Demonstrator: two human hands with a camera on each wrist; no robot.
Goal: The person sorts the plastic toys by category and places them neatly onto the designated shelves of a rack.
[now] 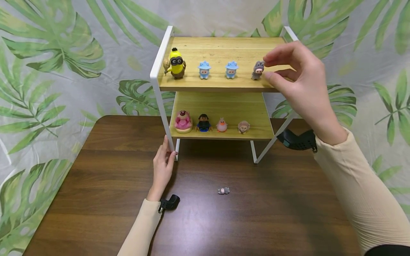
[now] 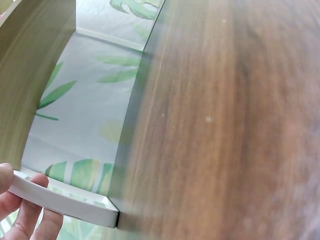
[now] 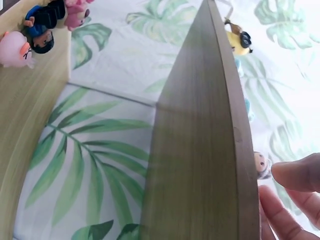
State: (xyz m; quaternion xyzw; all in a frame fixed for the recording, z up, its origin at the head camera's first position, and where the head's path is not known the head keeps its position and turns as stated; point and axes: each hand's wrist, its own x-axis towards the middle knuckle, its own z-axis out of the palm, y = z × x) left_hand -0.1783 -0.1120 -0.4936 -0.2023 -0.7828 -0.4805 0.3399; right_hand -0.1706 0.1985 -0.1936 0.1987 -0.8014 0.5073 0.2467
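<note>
A small grey figurine (image 1: 257,70) stands upright at the right of the upper wooden shelf (image 1: 217,46). My right hand (image 1: 299,73) is just right of it, thumb and fingers spread apart; in the right wrist view the thumb tip (image 3: 285,175) is close beside the figurine (image 3: 261,165), and I cannot tell if they touch. My left hand (image 1: 162,170) holds the rack's white front left leg (image 1: 162,117). In the left wrist view, thumb and fingers lie on both sides of that white frame (image 2: 65,202). Another grey figurine (image 1: 223,191) lies on the table.
A yellow minion figure (image 1: 177,64) and two blue-hatted figurines (image 1: 204,70) share the upper shelf. Below, on the lower shelf (image 1: 221,103), are a pink bear (image 1: 183,122), a dark-haired figure (image 1: 204,123), a pink duck (image 1: 221,125) and a beige figurine (image 1: 243,127). A leaf-patterned cloth (image 1: 48,71) hangs behind.
</note>
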